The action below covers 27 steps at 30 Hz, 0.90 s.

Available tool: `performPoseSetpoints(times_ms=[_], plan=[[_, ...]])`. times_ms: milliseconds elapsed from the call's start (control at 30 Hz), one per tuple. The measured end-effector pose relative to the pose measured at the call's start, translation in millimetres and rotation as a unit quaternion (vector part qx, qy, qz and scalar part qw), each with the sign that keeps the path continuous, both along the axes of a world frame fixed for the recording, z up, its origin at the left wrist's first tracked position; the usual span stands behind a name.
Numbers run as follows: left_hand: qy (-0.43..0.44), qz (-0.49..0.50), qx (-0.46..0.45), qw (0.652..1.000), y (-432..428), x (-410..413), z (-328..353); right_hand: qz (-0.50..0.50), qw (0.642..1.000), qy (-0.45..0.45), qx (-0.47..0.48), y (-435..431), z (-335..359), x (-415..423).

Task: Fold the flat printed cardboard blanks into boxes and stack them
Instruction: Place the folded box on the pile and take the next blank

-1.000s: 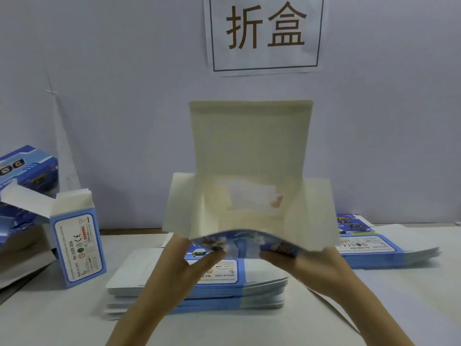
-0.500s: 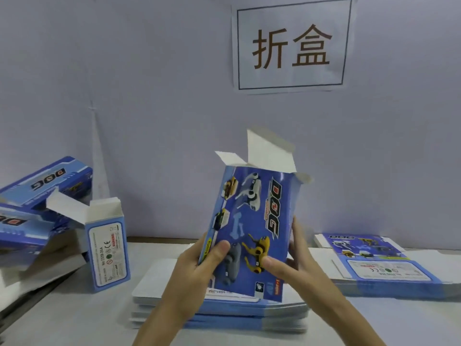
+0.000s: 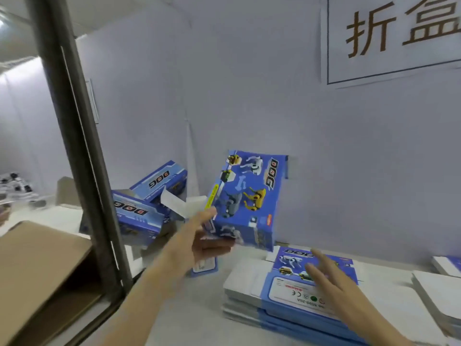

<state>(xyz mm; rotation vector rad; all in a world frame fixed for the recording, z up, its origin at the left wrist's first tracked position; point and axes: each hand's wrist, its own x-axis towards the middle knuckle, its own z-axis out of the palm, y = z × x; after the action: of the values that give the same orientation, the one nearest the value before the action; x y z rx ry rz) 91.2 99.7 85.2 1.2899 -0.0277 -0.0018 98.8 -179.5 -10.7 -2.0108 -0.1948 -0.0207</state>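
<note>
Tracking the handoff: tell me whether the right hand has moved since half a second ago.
Yes. The right hand left the folded box, dropping toward the stack of blanks.

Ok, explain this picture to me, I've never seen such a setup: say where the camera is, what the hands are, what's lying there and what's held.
No machine here: a person works with bare hands, filmed by one camera worn on the head, looking forward and down. The left hand holds a folded blue printed cardboard box by its lower end, above the white table. The right hand is open over a stack of flat blue-and-white cardboard blanks; whether it touches is unclear. More folded blue boxes lie piled at the left, beyond a brown cardboard carton.
</note>
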Motion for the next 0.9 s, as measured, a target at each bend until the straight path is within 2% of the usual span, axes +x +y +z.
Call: performPoseSetpoints(times_ms=[67,133,200,267,300,367,400,433,467,500,567,600,700,767,833,900], plan=[[-0.075,0.09,-0.073,0.99,24.6,15.8,28.7,-0.004,0.999,0.001,-0.046,3.4,-15.1,3.9],[-0.156,0.237,-0.008,0.959,40.7,33.0,59.9,-0.011,0.994,-0.024,-0.102,4.0,-25.4,5.2],[-0.207,0.297,0.166,0.917,48.4,55.2,70.6,-0.007,0.985,-0.05,-0.165,4.3,-27.5,0.6],[-0.193,0.304,0.335,0.871,52.5,76.8,59.8,0.0,0.973,-0.069,-0.22,4.5,-25.1,-0.9],[-0.157,0.258,0.46,0.835,47.5,81.7,50.3,0.003,0.967,-0.076,-0.243,4.8,-24.3,-0.1],[-0.076,0.126,0.691,0.708,37.7,82.4,16.6,0.009,0.958,-0.09,-0.273,4.9,-24.8,1.8],[-0.064,0.106,0.758,0.64,35.3,81.6,0.9,0.014,0.955,-0.094,-0.282,4.6,-24.6,1.6],[-0.067,0.12,0.791,0.596,32.2,78.1,-9.2,0.018,0.953,-0.097,-0.287,4.3,-24.9,2.3],[-0.096,0.145,0.801,0.573,31.4,78.5,-16.2,0.021,0.952,-0.096,-0.29,4.0,-25.4,2.8],[-0.107,0.149,0.794,0.58,29.9,77.7,-17.5,0.024,0.952,-0.095,-0.291,3.6,-26.0,3.5],[-0.084,0.107,0.745,0.653,28.9,76.0,-10.2,0.027,0.95,-0.097,-0.295,2.6,-26.4,4.1],[-0.059,0.076,0.751,0.653,29.2,75.0,-5.8,0.027,0.95,-0.1,-0.295,2.4,-26.9,4.8],[-0.004,0.023,0.841,0.54,32.7,69.3,0.6,0.026,0.943,-0.109,-0.313,2.0,-29.4,4.6],[-0.021,0.015,0.879,0.477,35.7,64.6,-1.1,0.036,0.933,-0.116,-0.338,2.9,-32.9,3.6],[-0.05,0.03,0.883,0.465,39.5,58.7,-2.8,0.041,0.929,-0.119,-0.348,4.0,-35.7,2.1],[-0.073,0.05,0.868,0.488,44.3,54.5,1.9,0.038,0.929,-0.123,-0.348,4.9,-37.0,1.3]])
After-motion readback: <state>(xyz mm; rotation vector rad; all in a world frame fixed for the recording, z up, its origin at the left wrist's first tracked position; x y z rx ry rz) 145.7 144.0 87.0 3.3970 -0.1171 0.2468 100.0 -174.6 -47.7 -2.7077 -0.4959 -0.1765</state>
